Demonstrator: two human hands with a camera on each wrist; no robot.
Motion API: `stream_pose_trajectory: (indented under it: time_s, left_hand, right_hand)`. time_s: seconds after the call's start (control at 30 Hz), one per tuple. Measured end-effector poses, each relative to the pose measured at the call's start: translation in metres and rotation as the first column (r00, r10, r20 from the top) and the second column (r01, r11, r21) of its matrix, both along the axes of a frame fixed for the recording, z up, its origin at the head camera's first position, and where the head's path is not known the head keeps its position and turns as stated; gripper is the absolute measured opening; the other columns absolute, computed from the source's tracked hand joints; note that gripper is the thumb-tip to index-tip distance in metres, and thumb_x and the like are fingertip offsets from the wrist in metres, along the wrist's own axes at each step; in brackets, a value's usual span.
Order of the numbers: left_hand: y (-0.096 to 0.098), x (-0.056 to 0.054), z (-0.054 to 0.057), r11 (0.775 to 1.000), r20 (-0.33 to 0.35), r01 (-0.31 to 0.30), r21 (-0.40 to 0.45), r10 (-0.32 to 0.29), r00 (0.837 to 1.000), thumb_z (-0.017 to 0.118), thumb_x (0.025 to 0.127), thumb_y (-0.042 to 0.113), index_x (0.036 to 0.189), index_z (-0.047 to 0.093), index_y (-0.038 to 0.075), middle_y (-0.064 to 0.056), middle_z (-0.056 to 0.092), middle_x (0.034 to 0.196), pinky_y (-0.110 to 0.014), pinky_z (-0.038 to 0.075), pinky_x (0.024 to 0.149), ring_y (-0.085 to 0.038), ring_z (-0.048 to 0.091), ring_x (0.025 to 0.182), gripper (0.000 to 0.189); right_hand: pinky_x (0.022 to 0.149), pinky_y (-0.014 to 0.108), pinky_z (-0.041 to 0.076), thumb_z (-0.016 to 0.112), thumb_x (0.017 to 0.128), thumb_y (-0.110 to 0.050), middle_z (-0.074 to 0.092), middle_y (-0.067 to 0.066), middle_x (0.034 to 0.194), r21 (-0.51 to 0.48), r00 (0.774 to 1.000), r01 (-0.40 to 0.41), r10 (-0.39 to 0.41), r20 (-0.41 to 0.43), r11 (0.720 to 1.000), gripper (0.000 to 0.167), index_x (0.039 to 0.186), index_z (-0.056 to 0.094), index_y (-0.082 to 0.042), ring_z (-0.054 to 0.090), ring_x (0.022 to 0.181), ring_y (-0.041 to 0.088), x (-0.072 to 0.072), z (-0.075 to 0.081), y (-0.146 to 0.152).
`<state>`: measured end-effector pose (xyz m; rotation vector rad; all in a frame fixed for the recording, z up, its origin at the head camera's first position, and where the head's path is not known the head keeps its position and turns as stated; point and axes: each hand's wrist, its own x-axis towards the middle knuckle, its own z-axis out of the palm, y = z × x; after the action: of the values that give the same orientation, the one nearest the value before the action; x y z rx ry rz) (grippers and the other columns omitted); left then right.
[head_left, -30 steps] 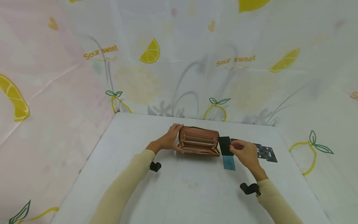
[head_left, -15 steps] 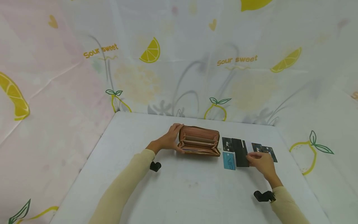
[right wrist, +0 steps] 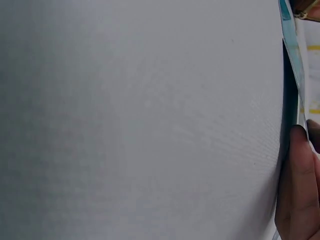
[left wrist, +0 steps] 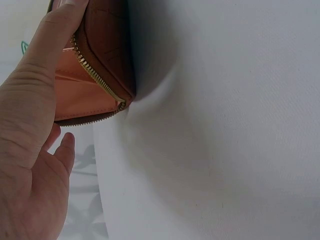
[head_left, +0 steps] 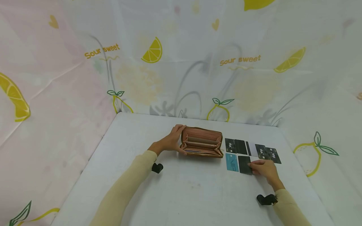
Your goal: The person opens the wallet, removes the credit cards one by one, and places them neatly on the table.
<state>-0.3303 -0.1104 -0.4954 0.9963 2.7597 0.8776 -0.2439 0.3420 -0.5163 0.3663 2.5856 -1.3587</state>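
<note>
While L grip round wallet, R grip w/ card.

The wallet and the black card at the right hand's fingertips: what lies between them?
A blue card lies on the white table between the open wallet and the black card, as the head view shows.

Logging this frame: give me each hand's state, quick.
Left hand: gripping the open wallet by its left end.
Right hand: pinching the black card beside the blue card.
</note>
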Motion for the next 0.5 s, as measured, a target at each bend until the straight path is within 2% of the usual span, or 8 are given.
stream_pose_trajectory:
  time_s: [0.17,0.37,0.5]
  left_hand:
    - [-0.0002,-0.0017,-0.0011,1.0,-0.012,-0.002,-0.014,0.002,1.0,0.09,0.059,0.053,0.154,0.011,-0.001,-0.014,0.018,0.146,-0.043,0.032,0.109,-0.028,0.021,0.135,0.134]
    - [-0.0005,-0.0015,-0.0012,0.999,0.01,-0.015,-0.028,0.015,1.0,0.089,0.06,0.054,0.155,0.01,0.0,-0.013,0.017,0.147,-0.042,0.031,0.11,-0.027,0.019,0.136,0.134]
    - [0.0,-0.0006,-0.0007,1.0,0.013,-0.013,-0.019,0.013,1.0,0.089,0.06,0.053,0.154,0.01,0.0,-0.014,0.017,0.148,-0.042,0.031,0.11,-0.028,0.019,0.137,0.134]
  right_hand:
    - [0.057,0.023,0.053,0.079,0.084,-0.022,0.071,0.008,0.086,0.029,1.0,0.007,-0.007,-0.003,1.0,0.034,0.1,0.073,0.007,0.064,0.064,0.012,-0.0017,-0.0027,-0.0019]
    - [0.057,0.023,0.053,0.082,0.08,-0.024,0.071,0.009,0.084,0.063,1.0,0.004,-0.002,-0.023,0.998,0.038,0.098,0.073,0.007,0.065,0.062,0.012,-0.0051,-0.0037,-0.0046]
    - [0.055,0.025,0.051,0.082,0.079,-0.023,0.07,0.009,0.079,0.148,0.998,-0.032,0.039,-0.039,0.988,0.037,0.096,0.072,0.009,0.064,0.059,0.012,-0.0062,0.0023,-0.0079]
